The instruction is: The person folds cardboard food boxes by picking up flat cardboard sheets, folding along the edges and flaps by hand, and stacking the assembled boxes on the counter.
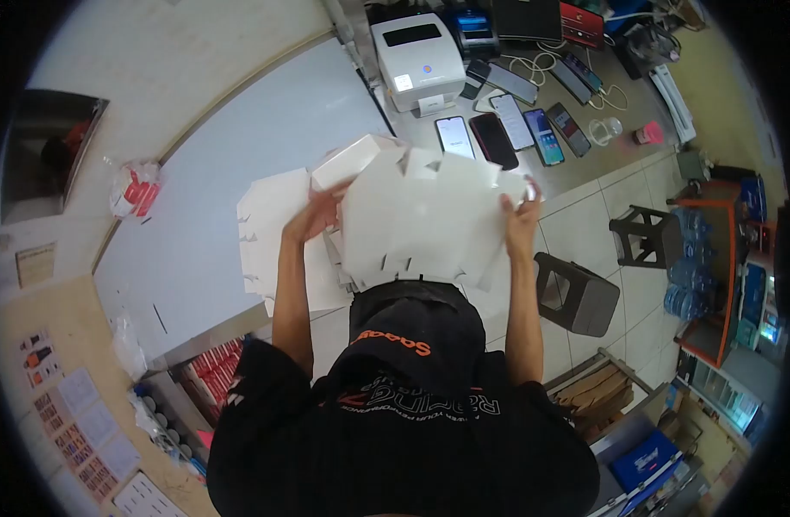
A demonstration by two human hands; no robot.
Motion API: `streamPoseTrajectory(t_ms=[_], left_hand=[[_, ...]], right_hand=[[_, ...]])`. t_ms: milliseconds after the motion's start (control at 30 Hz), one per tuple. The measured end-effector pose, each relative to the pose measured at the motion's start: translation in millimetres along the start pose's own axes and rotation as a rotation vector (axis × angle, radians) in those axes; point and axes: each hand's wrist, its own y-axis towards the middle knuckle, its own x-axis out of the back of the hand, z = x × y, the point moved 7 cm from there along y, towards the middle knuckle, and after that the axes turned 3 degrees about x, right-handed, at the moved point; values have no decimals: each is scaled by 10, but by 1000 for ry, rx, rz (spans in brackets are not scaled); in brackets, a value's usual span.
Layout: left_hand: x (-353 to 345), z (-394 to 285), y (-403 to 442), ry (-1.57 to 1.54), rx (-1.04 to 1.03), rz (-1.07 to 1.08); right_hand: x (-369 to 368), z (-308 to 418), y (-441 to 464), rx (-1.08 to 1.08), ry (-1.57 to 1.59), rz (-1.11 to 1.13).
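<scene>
A large white cardboard box blank (pixel 425 211), flat with cut slots and tabs along its edges, is held up in front of my body. My right hand (pixel 522 215) grips its right edge, the fingers partly curled behind it. At the left edge my left hand (pixel 316 217) is closed on the cardboard, with some fingertips hidden. Behind the upper left of the blank stands a folded white box (pixel 354 162). More flat white blanks (pixel 270 233) lie on the table to the left, partly under my left forearm.
A pale table (pixel 231 129) extends left. On the grey counter (pixel 584 177) are a white label printer (pixel 418 60), several phones (pixel 550 136), cables and a pink-lidded container (pixel 647 133). Dark stools (pixel 576 295) stand at the right, near water bottles (pixel 692 263).
</scene>
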Motion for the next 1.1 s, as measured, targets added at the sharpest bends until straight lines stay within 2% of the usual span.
streamPoseTrajectory(t_ms=[33, 100, 133, 200, 233, 267, 300, 367, 400, 433, 467, 533, 567, 633, 667, 767, 833, 867, 933, 967, 1000, 1033, 1100], left_hand=[[16, 192, -90, -12, -5, -17], [206, 707, -213, 557, 77, -372], [207, 963, -248, 536, 74, -401], [442, 1431, -425, 288, 200, -818], [424, 1499, -440, 263, 194, -835], [364, 1540, -410, 206, 120, -776], [315, 1557, -384, 153, 42, -715], [312, 1599, -391, 166, -11, -738], [317, 1576, -357, 202, -59, -751], [317, 1555, -327, 239, -105, -764], [312, 1535, -330, 225, -112, -768], [230, 1477, -330, 4, -179, -597], [247, 1515, -349, -5, -174, -600], [331, 1644, -330, -53, -130, -560], [444, 1811, -304, -120, -62, -656], [465, 1785, -286, -91, -186, -754], [574, 1770, -230, -80, -197, -765], [629, 1768, -209, -68, -198, -768], [654, 1709, -252, -171, -171, -710], [645, 1672, -248, -264, -149, -649], [709, 1751, -201, -258, -152, -647], [848, 1942, -150, -245, -160, -722], [919, 1922, -104, -232, -164, -795]], right_hand=[[-104, -271, -28, -49, 25, 66], [-254, -566, -76, -65, -18, 180], [-354, -650, -112, -72, -51, 268], [-373, -740, -125, -162, -35, 346], [-344, -831, -106, -246, -20, 389], [-359, -835, -30, -105, -177, 414], [-469, -809, 14, -103, -190, 438], [-727, -313, 61, 394, -735, 145], [-1176, 16, -24, 615, -745, 237], [-1560, 18, -89, 639, -674, 405], [-1982, 35, -143, 582, -751, 689], [-2503, -333, -211, 632, -906, 1001], [-2637, -477, -130, 625, -908, 1009], [-2790, -1051, -146, 73, -967, 1329], [-2792, -1123, -203, 74, -971, 1339], [-2857, -1067, -267, 186, -987, 1297], [-2878, -843, -248, 234, -863, 1128], [-2920, -821, -294, 233, -862, 1130], [-3003, -742, -410, 489, -995, 1085], [-3004, -803, -475, 490, -995, 1082], [-2974, -900, -532, 580, -999, 1000], [-2933, -1003, -597, 668, -1001, 917], [-2740, -1307, -809, 677, -981, 849]])
